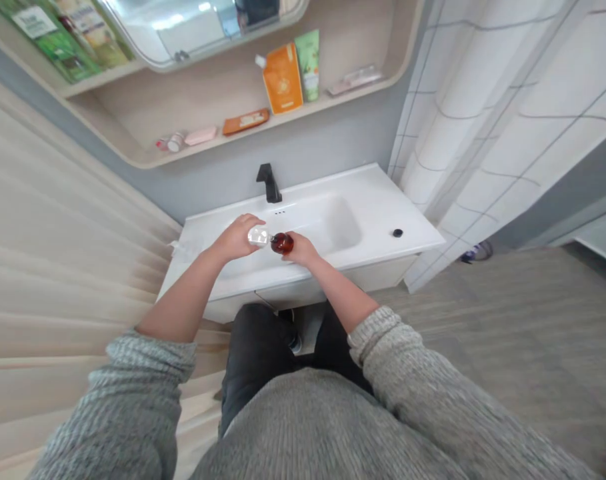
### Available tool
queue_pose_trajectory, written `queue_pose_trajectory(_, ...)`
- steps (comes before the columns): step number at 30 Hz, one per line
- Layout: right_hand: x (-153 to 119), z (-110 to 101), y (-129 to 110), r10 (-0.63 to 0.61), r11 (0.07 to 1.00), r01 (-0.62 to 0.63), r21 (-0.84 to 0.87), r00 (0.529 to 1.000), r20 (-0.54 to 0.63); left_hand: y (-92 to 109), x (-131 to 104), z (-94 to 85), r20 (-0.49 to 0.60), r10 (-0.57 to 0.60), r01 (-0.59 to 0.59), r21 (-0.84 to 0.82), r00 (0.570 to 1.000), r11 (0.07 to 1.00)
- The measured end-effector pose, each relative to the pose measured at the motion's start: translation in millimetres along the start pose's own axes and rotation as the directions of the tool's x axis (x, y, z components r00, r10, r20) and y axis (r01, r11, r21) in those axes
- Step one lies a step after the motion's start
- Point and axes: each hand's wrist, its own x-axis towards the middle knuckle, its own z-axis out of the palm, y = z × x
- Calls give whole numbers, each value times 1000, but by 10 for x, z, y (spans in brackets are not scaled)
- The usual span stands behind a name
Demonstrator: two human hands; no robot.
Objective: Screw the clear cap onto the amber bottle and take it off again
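Note:
Over the white sink basin (340, 223), my left hand (235, 239) is closed around a clear bottle (258, 236). My right hand (301, 251) grips a dark red-brown bottle (282, 243) just to the right of it. The two bottles lean toward each other with their necks meeting or nearly so; whether they touch is too small to tell. A black faucet (269, 183) stands behind the hands. On the counter to the right lies a small black round cap (397, 233).
Above the sink, a wall shelf (173, 159) holds an orange pouch (283, 79), a green tube (309, 65), an orange-brown packet (245, 122) and a pink item (201, 136). A mirror (197, 30) hangs above. Curtains (57, 267) hang at the left; white tiles (507, 127) line the right.

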Motion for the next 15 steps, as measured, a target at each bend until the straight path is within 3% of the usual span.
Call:
queue_pose_trajectory(8, -6, -15, -18, -1, 1000, 1, 5, 1000, -9, 60, 99, -81, 41, 73, -73, 20, 997, 997)
queue_pose_trajectory(15, -7, -38, -32, 3, 1000, -2, 27, 1000, -20, 230, 263, -209, 139, 82, -85, 18, 987, 996)
